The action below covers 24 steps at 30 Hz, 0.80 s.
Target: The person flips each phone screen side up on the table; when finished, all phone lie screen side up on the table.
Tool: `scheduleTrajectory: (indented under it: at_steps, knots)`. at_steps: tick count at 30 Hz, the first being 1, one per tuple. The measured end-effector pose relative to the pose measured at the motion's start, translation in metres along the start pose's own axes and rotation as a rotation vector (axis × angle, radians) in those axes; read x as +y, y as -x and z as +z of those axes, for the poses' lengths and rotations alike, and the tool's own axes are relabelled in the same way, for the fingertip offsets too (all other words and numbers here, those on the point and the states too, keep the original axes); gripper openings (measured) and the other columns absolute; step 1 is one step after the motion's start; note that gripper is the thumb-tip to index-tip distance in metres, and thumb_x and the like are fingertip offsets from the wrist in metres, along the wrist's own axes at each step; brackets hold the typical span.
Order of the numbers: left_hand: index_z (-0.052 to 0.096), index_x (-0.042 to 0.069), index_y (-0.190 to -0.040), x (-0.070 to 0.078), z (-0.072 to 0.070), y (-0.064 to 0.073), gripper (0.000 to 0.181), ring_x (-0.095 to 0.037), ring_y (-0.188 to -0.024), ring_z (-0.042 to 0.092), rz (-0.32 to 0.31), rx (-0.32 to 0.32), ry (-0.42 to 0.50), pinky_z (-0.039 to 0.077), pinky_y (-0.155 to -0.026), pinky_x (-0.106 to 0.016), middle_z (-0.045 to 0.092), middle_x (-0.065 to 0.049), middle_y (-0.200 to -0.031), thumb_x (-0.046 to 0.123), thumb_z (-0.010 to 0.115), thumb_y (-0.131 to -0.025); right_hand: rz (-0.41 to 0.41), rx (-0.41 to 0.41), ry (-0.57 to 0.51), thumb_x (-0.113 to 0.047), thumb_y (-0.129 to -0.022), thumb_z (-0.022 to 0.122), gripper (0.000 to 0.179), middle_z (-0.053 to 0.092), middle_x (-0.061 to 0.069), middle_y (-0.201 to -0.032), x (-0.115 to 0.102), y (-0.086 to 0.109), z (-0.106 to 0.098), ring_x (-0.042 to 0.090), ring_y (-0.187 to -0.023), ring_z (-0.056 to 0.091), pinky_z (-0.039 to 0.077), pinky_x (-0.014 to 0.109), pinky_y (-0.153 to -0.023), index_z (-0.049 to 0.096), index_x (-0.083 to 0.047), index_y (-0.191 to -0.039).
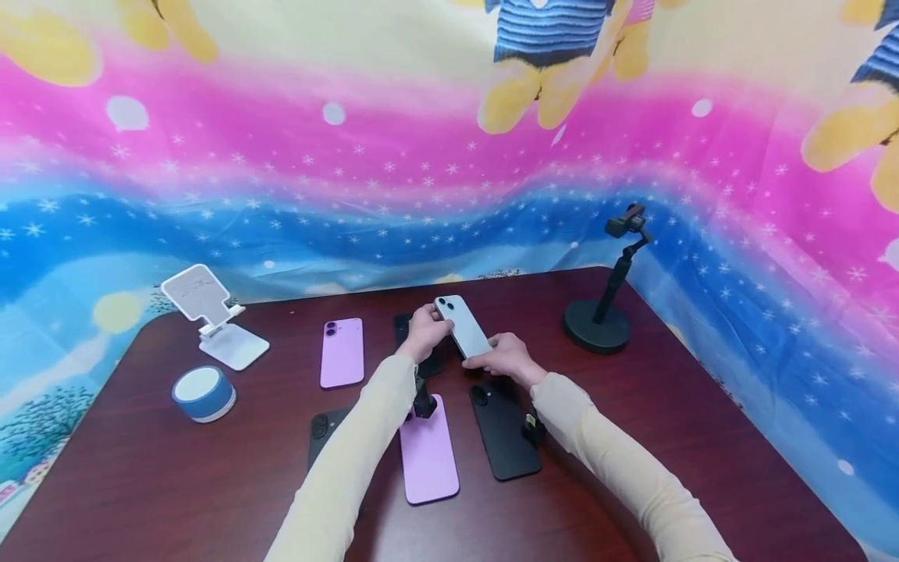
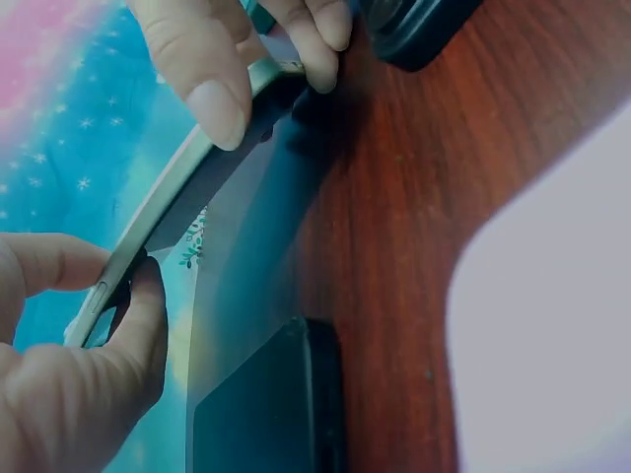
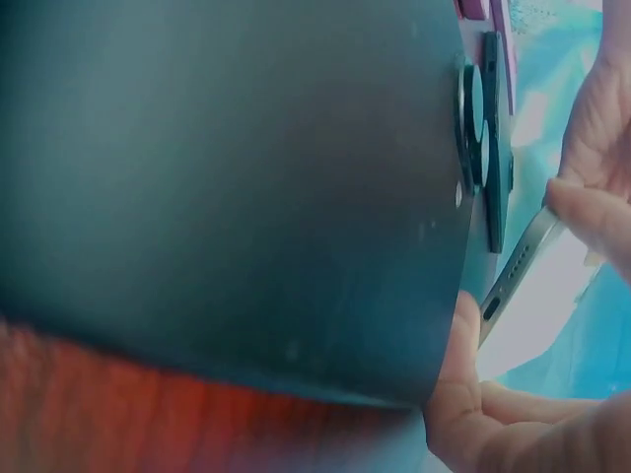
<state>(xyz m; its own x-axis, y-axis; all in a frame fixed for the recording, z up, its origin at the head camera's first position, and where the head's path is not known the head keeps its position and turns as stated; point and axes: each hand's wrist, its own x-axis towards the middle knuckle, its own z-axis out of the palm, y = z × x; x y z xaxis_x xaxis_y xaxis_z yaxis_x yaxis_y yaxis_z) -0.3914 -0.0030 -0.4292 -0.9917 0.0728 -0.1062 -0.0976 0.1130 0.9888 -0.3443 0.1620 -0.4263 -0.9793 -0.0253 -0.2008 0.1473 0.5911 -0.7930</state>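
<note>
A pale, light-coloured phone (image 1: 465,328) is held tilted above the table between both hands, its back with the cameras turned up. My left hand (image 1: 424,332) pinches its upper left edge, thumb on the back. My right hand (image 1: 509,357) grips its lower right end between thumb and fingers. In the left wrist view the phone's edge (image 2: 163,197) stands clear of the wood; the right wrist view shows its port end (image 3: 498,301). Beneath my left hand lies a dark phone (image 1: 431,364), partly covered. A black phone (image 1: 507,441) lies just below my right hand.
Two lilac phones (image 1: 342,353) lie at back left and front middle; another dark phone (image 1: 325,429) is partly behind the left sleeve. A white folding stand (image 1: 235,346) and a blue-and-white round object (image 1: 204,394) stand left. A black stand (image 1: 597,328) stands right. A patterned curtain hangs behind.
</note>
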Motion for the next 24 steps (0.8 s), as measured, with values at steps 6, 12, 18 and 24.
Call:
scheduleTrajectory:
  at_steps: [6, 12, 18, 24]
  knots:
    - [0.034, -0.006, -0.143, -0.002, -0.003, 0.004, 0.052, -0.036, -0.127, 0.049, 0.040, -0.116, 0.232, 0.043, -0.105, -0.043, 0.047, -0.028, -0.134, -0.004, 0.051, -0.094, 0.030, -0.098, -0.131, -0.025, -0.073, 0.082, 0.057, 0.067, 0.012, -0.092, 0.005, -0.005, -0.005, 0.014, -0.066, 0.062, 0.050, 0.023, -0.055, 0.060, 0.004, -0.117]
    - [0.025, -0.002, -0.144, -0.007, -0.008, 0.006, 0.053, -0.036, -0.132, 0.042, 0.008, -0.247, 0.396, 0.035, -0.111, -0.044, 0.038, -0.029, -0.140, -0.002, 0.049, -0.097, 0.016, -0.209, -0.205, -0.025, -0.078, 0.077, 0.053, 0.066, 0.015, -0.107, 0.009, -0.005, -0.010, 0.016, -0.078, 0.065, 0.048, 0.024, -0.060, 0.060, 0.003, -0.119]
    - [0.032, 0.006, -0.115, -0.013, -0.013, 0.007, 0.016, -0.038, -0.136, 0.036, -0.016, -0.416, 0.360, 0.028, -0.114, -0.051, 0.030, -0.027, -0.148, 0.009, 0.041, -0.102, -0.024, -0.278, -0.229, -0.022, -0.081, 0.073, 0.060, 0.066, 0.015, -0.109, 0.014, -0.007, -0.012, 0.016, -0.081, 0.065, 0.048, 0.025, -0.062, 0.052, 0.004, -0.130]
    - [0.033, 0.012, -0.103, -0.015, -0.012, 0.010, 0.007, -0.041, -0.139, 0.031, -0.004, -0.494, 0.377, 0.025, -0.114, -0.056, 0.024, -0.026, -0.153, 0.015, 0.039, -0.104, -0.062, -0.358, -0.244, -0.020, -0.084, 0.071, 0.064, 0.063, 0.016, -0.116, 0.020, -0.012, -0.015, 0.018, -0.091, 0.067, 0.053, 0.029, -0.076, 0.045, 0.003, -0.138]
